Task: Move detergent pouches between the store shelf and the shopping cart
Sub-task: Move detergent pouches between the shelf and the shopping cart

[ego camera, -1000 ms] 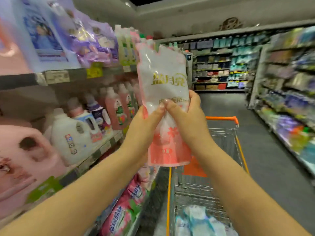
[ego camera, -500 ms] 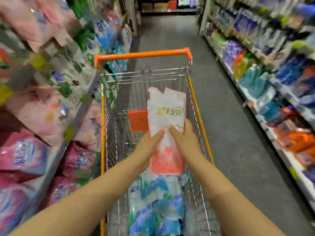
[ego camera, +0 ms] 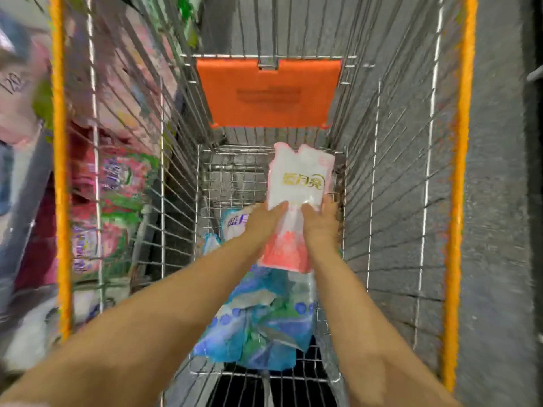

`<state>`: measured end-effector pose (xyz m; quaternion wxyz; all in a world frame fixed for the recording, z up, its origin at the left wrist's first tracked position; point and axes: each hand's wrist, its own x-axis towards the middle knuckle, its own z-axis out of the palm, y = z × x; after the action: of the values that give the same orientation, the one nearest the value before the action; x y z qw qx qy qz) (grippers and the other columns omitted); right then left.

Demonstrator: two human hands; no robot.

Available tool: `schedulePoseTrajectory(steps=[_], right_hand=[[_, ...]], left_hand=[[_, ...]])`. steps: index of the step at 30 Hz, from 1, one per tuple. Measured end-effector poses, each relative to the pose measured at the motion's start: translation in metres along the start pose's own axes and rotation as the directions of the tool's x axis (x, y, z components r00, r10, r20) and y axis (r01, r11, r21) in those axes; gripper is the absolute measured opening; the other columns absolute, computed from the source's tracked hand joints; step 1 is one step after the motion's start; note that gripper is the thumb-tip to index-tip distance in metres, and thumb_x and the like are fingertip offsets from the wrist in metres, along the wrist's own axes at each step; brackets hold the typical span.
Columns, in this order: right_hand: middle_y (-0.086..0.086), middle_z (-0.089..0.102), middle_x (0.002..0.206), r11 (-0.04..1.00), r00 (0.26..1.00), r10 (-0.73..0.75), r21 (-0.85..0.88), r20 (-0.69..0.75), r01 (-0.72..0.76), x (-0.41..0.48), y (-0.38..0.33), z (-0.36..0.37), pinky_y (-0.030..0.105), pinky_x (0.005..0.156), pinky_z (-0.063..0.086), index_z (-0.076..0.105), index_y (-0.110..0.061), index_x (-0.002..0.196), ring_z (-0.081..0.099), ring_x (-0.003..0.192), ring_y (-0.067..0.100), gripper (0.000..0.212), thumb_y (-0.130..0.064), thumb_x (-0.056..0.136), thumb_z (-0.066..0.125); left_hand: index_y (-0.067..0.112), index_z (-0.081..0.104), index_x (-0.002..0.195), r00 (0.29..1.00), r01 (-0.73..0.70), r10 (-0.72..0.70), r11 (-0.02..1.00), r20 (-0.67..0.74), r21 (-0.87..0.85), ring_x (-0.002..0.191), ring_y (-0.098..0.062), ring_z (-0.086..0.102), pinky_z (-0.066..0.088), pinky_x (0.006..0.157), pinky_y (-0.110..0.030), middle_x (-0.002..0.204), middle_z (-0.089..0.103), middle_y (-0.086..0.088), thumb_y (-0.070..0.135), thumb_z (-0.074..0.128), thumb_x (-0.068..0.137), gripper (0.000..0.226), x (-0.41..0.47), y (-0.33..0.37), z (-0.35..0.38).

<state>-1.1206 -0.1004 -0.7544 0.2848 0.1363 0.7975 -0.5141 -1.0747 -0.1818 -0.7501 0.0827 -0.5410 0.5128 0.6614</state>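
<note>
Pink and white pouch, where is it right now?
Head view, right of centre: the pink and white pouch is inside the shopping cart, gripped by the left hand and right hand above the blue pouches.

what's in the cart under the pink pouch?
On the cart floor lie blue-and-green pouches, below the pink pouch held by the left hand and right hand. Arms and pouch cover part of the pile; count unclear.

An orange plastic flap [ego camera: 269,92] hangs flat and square-on, with a faint, blurred label across its middle. To the right of the flap lies grey speckled floor [ego camera: 499,201], and more of the same floor shows above the flap. To the left of the flap stand stacked pink and green packs [ego camera: 114,183], their print too smeared to read.
</note>
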Motion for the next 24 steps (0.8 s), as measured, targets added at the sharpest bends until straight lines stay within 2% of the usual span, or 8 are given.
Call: schedulePoseTrajectory(steps=[2, 5, 8, 11, 15, 17, 22, 24], right_hand=[[0.005, 0.062, 0.104, 0.995, 0.996, 0.085, -0.054, 0.02, -0.084, 0.027, 0.016, 0.007, 0.046, 0.088, 0.051, 0.053, -0.02, 0.113, 0.061, 0.092, 0.026, 0.03, -0.025, 0.084, 0.054], [0.012, 0.061, 0.118, 0.976, 0.983, 0.169, -0.151, 0.072, -0.157, 0.054, 0.035, 0.008, 0.038, 0.09, 0.048, 0.048, -0.01, 0.126, 0.059, 0.102, 0.029, 0.037, -0.017, 0.09, 0.051], [0.02, 0.055, 0.124, 0.932, 0.977, 0.198, -0.323, 0.077, -0.164, 0.06, 0.054, 0.007, 0.033, 0.084, 0.044, 0.044, -0.007, 0.133, 0.056, 0.109, 0.035, 0.041, -0.014, 0.092, 0.048], [0.019, 0.05, 0.131, 0.921, 0.984, 0.169, -0.365, 0.053, -0.139, 0.059, 0.065, 0.009, 0.039, 0.096, 0.043, 0.04, -0.013, 0.138, 0.051, 0.116, 0.036, 0.048, -0.018, 0.091, 0.048], [0.018, 0.048, 0.133, 0.896, 0.977, 0.211, -0.405, 0.022, -0.185, 0.059, 0.063, 0.007, 0.036, 0.096, 0.04, 0.038, -0.016, 0.139, 0.049, 0.118, 0.035, 0.049, -0.02, 0.091, 0.046], [0.017, 0.048, 0.132, 0.891, 0.981, 0.195, -0.416, -0.009, -0.181, 0.053, 0.061, 0.005, 0.036, 0.095, 0.04, 0.042, -0.015, 0.135, 0.048, 0.118, 0.035, 0.046, -0.02, 0.09, 0.047], [0.017, 0.05, 0.132, 0.875, 0.998, 0.065, -0.48, -0.008, -0.06, 0.032, 0.033, 0.001, 0.038, 0.101, 0.039, 0.051, -0.015, 0.13, 0.046, 0.122, 0.034, 0.041, -0.024, 0.091, 0.049], [0.014, 0.058, 0.127, 0.887, 0.999, -0.001, -0.462, 0.038, 0.018, 0.022, 0.012, 0.002, 0.034, 0.095, 0.039, 0.056, -0.015, 0.125, 0.052, 0.117, 0.032, 0.034, -0.023, 0.093, 0.046]], left_hand=[[0.011, 0.06, 0.113, 0.999, -0.002, 0.001, 0.999, 0.034, 0.033, 0.097, -0.026, 0.062, 0.052, 0.086, -0.037, 0.11, 0.065, -0.011, 0.027, 0.066, 0.079, 0.038, 0.019, -0.01, 0.01], [0.018, 0.057, 0.112, 0.999, 0.001, -0.006, 0.989, 0.032, 0.15, 0.106, -0.029, 0.061, 0.05, 0.093, -0.042, 0.112, 0.065, -0.012, 0.023, 0.061, 0.065, 0.047, 0.044, -0.034, 0.024], [0.011, 0.056, 0.121, 0.999, 0.007, -0.024, 0.937, 0.043, 0.35, 0.107, -0.026, 0.058, 0.049, 0.089, -0.025, 0.11, 0.063, -0.011, 0.012, 0.061, 0.084, 0.037, 0.041, -0.04, 0.037], [0.014, 0.058, 0.12, 1.0, 0.001, 0.005, 0.831, -0.008, 0.556, 0.115, -0.029, 0.054, 0.036, 0.104, -0.034, 0.115, 0.064, -0.015, 0.023, 0.057, 0.09, 0.031, 0.042, -0.044, 0.044], [0.012, 0.051, 0.12, 0.998, -0.019, 0.053, 0.831, -0.045, 0.556, 0.104, -0.029, 0.06, 0.045, 0.083, -0.029, 0.109, 0.066, -0.011, 0.02, 0.065, 0.081, 0.042, 0.045, -0.045, 0.042], [0.011, 0.048, 0.125, 0.996, -0.041, 0.082, 0.828, -0.048, 0.559, 0.105, -0.028, 0.059, 0.039, 0.074, -0.025, 0.112, 0.064, -0.01, 0.016, 0.062, 0.084, 0.044, 0.04, -0.043, 0.04], [0.01, 0.052, 0.128, 0.966, -0.175, 0.25, 0.81, -0.059, 0.559, 0.117, -0.028, 0.051, 0.033, 0.09, -0.026, 0.126, 0.057, -0.013, 0.014, 0.053, 0.09, 0.038, 0.016, -0.032, 0.032], [0.011, 0.06, 0.117, 0.952, -0.217, 0.29, 0.863, -0.095, 0.456, 0.112, -0.024, 0.055, 0.034, 0.084, -0.023, 0.119, 0.062, -0.009, 0.015, 0.051, 0.092, 0.027, 0.002, -0.02, 0.027]])
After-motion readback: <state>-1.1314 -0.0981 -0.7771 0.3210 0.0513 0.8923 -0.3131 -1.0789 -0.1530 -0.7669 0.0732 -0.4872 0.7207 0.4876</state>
